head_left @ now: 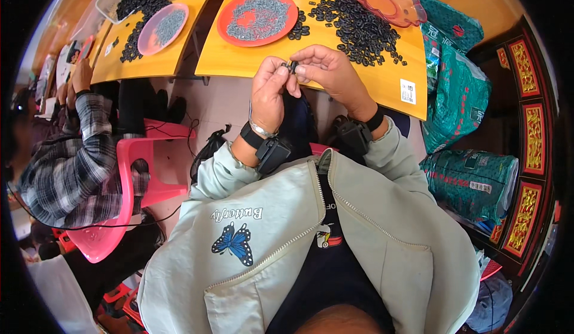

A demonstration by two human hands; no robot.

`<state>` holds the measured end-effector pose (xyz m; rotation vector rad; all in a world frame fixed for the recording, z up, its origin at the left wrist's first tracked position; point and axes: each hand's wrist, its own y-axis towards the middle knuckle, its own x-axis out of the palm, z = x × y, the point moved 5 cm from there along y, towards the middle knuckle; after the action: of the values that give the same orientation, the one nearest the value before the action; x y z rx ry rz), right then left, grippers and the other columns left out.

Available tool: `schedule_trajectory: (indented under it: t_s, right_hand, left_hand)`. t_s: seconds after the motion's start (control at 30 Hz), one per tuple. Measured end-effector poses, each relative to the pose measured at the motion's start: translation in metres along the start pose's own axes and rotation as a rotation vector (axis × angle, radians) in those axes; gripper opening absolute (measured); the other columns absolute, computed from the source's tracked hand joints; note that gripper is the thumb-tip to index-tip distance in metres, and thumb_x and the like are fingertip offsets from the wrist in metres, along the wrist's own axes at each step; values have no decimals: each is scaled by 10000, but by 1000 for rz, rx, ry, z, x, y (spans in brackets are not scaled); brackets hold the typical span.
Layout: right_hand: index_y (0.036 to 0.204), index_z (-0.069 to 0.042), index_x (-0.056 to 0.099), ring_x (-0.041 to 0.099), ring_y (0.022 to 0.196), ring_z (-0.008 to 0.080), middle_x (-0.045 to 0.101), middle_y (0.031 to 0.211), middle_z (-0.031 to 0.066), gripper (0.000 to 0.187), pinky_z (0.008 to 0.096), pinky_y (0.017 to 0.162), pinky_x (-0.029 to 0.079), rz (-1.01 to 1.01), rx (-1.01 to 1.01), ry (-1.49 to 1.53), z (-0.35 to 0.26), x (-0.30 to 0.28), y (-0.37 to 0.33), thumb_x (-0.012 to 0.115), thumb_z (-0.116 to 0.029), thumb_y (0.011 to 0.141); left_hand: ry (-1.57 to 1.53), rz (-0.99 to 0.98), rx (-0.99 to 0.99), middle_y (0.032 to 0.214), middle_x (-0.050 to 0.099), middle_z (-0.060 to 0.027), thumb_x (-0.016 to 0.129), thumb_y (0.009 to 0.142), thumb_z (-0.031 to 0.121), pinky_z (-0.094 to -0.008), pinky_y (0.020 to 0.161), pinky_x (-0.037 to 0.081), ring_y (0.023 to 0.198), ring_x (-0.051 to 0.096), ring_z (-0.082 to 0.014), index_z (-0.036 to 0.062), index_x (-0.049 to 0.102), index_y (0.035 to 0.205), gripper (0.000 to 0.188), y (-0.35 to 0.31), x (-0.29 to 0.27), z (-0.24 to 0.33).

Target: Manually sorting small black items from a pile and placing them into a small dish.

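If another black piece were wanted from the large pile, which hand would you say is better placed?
Probably the right hand: it is nearer the large pile of black pieces, while the left hand is farther left, in front of the red plate.

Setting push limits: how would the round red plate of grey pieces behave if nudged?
The round red plate probably slides rather than tips: broad, lying flat. Its small grey pieces would likely shift, being loose, and might spill: they spread near the edge.

A pale grey-green jacket (pixel 382 226) with a metal-toothed zipper (pixel 275 249) and a blue butterfly print (pixel 240 245) hangs open over a dark shirt (pixel 326 280), while black straps (pixel 251 136) with boxy devices (pixel 273 156) circle both wrists beside a left silvery bracelet (pixel 261 130).
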<state>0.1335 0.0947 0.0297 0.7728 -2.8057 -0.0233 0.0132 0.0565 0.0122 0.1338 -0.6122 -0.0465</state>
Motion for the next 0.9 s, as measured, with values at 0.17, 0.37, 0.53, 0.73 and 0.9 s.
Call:
schedule_trajectory:
  t_s: [0.17, 0.37, 0.53, 0.73, 0.9]
  right_hand:
    - [1084, 50, 593, 589, 805, 90, 631, 912, 51, 242, 220, 759, 483, -93, -5, -86, 0, 7, -6, 592, -45, 862]
    - [1075, 44, 603, 573, 774, 80, 608, 833, 33, 222, 218, 735, 482, -39, -44, -164, 1, 7, -7, 552, -66, 889]
    - [1067, 34, 607, 563, 729, 65, 604, 809, 18, 215, 200, 694, 478, 11, 107, 54, 20, -10, -4, 542, -83, 898]
    - [1051, 57, 604, 575, 706, 78, 629, 832, 48, 231, 202, 656, 472, 34, 135, 141, 20, -11, -1, 567, -77, 867]
    - [1068, 56, 599, 591, 732, 82, 642, 848, 54, 238, 204, 679, 483, 20, 57, 50, 10, -6, -4, 586, -30, 847]
  left_hand:
    - [43, 30, -16, 642, 498, -49, 439, 930, 159, -222, 552, 411, 561, 479, -124, 28, 458, 887, 139, 1, -3, -2]
    - [47, 19, -29, 655, 500, -62, 437, 927, 166, -238, 553, 412, 571, 486, -144, 30, 461, 900, 140, 2, -5, -5]
    - [3, 33, -35, 639, 501, -53, 435, 925, 170, -227, 542, 406, 553, 479, -131, 34, 457, 887, 143, 3, -2, -3]
    - [-29, 7, -81, 640, 503, -59, 440, 921, 178, -235, 546, 413, 556, 488, -142, 38, 457, 891, 144, 3, -2, -5]
    - [-53, 0, -61, 643, 506, -65, 448, 919, 186, -240, 554, 422, 565, 497, -149, 39, 457, 895, 149, 4, -4, -6]
